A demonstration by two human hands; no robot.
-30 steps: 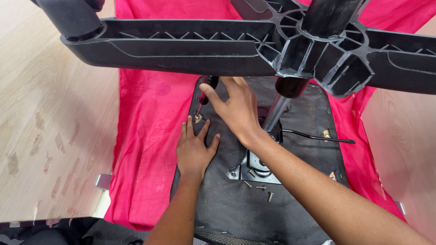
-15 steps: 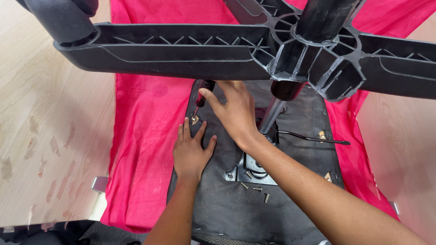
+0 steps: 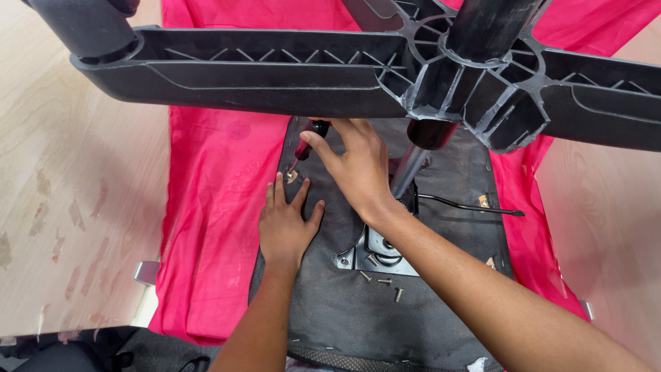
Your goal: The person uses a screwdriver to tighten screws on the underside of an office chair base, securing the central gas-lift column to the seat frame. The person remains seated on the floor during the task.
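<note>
Pale wooden surface [image 3: 76, 207] is lying under everything I am watching, with a red cloth [image 3: 213, 207] spread over its middle. My right hand [image 3: 358, 165] is wrapping its grip around the dark handle of a screwdriver [image 3: 306, 146], fingers closed on it, and the tool is slanting down and to the left so that its tip is meeting a small brass-coloured fitting [image 3: 292, 176] on the black underside of a chair seat [image 3: 344, 310]. My left hand [image 3: 286, 224] is lying flat on that seat just below the fitting, fingers spread and holding nothing, the fingertips almost touching the screwdriver's tip.

Just right of my right wrist, a metal mounting plate [image 3: 375, 251] is sitting on the seat, and the grey gas column [image 3: 410, 169] is rising from it toward the camera. Three loose screws [image 3: 383, 282] are lying on the seat just below the plate. A thin black lever [image 3: 468, 205] is sticking out to the right from the plate, ending over the red cloth.

Across the top of the view, the black plastic star base [image 3: 275, 69] of the chair is hanging over my hands, its ribbed arms reaching left and right from the hub [image 3: 468, 76]. At the surface's near edge, a small metal bracket [image 3: 147, 272] is showing beside the cloth.
</note>
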